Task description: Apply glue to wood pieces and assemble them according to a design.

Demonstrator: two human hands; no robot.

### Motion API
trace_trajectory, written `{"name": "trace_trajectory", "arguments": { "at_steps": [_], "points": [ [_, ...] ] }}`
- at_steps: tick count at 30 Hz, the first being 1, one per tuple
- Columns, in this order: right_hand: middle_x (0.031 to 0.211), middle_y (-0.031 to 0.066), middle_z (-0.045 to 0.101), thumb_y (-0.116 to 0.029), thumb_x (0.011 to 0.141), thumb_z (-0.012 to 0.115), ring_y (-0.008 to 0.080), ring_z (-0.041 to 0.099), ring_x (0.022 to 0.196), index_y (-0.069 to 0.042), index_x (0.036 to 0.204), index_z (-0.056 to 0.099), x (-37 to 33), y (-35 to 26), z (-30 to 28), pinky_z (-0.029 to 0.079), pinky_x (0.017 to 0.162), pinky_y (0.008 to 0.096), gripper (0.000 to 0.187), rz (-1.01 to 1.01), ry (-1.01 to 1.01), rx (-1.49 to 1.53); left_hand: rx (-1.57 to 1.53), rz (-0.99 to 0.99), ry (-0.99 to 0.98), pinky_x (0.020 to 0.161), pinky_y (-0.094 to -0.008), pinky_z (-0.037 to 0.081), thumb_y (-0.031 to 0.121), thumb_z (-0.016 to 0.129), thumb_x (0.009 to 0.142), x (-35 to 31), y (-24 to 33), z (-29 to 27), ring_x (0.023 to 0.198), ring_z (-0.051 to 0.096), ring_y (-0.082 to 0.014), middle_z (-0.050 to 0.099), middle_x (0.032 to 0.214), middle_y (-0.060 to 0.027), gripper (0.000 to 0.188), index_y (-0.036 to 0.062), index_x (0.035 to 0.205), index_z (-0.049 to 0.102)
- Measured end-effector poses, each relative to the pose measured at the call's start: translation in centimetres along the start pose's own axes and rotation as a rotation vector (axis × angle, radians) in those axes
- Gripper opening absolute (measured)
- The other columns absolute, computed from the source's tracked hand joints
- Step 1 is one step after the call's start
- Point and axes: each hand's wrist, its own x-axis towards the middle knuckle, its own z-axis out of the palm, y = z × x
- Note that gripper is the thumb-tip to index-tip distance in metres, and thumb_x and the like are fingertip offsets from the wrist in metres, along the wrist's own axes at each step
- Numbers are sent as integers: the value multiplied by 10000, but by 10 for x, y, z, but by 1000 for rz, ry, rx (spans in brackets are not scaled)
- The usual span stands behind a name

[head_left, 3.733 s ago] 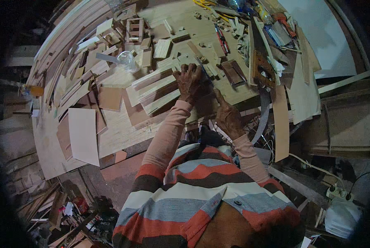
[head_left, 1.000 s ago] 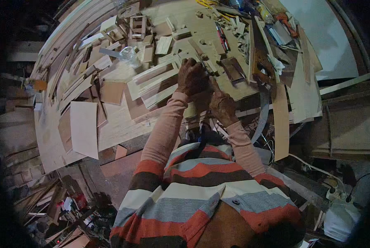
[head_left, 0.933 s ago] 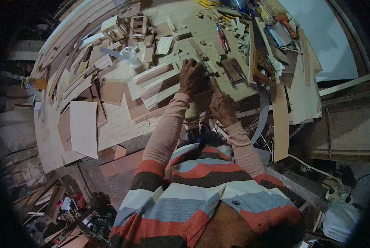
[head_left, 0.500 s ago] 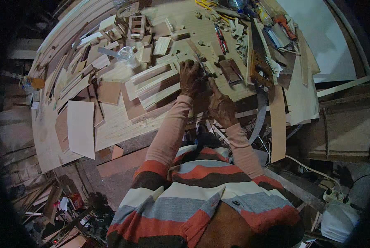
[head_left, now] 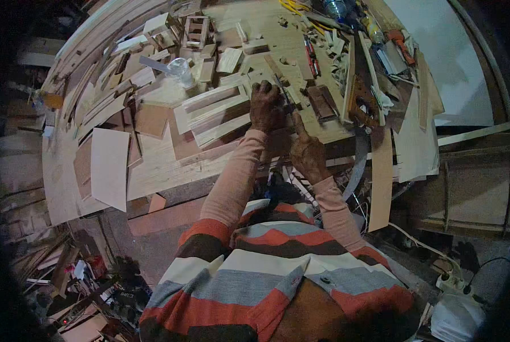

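My left hand (head_left: 266,108) rests closed at the near edge of the workbench, fingers curled; what they grip is hidden. Beside it, my right hand (head_left: 308,153) is closed round a thin bladed tool (head_left: 285,94), its index finger stretched along it. The tool's exact kind is unclear. Just beyond the blade lies a narrow wood strip (head_left: 273,66). Left of my left hand is a group of pale slatted wood pieces (head_left: 218,114). A dark brown wooden block (head_left: 322,102) sits right of my hands.
A handsaw (head_left: 362,105) hangs over the bench's front edge beside a long tan board (head_left: 381,182). A clear plastic cup (head_left: 181,72), small wooden frames (head_left: 197,32) and red-handled pliers (head_left: 311,55) lie farther back. A pale panel (head_left: 110,168) overhangs at left.
The view has shifted and turned slightly, so the bench things sit a little differently in the picture. Both hands keep nearly the same pose and place beside the blade.
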Motion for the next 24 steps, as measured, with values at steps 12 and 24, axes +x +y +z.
{"name": "trace_trajectory", "arguments": {
  "at_steps": [12,24],
  "points": [
    [657,114,597,-77,865,613,275,575,581,-53,1632,126,-10,22,-1,503,598,406,909,-231,143,236,58,-19,-36,868,-511,447,199,782,665,6,-5,1,1018,487,-401,543,1052,-148,399,44,1005,640],
    [692,205,646,-106,828,600,384,649,625,-99,1632,124,-14,29,9,520,594,479,934,-63,-128,188,79,31,-31,880,-511,440,209,798,624,2,-8,2,1014,485,-416,535,1042,-157,478,73,1048,625]
  ]
}}
